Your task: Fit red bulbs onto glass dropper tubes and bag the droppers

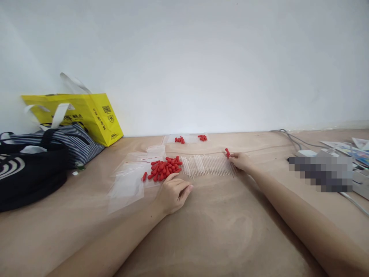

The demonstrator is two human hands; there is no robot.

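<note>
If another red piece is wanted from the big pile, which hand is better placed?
Probably the left hand: it is close beside the big red pile. The right hand is farther off, at the right end of the row of thin sticks, with a red piece at its fingertips.

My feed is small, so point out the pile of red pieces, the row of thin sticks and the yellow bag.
Pile of red pieces (163, 169), head view: middle of the heap.
Row of thin sticks (207, 165), head view: middle of the row.
Yellow bag (101, 117), head view: its right side panel.
</note>
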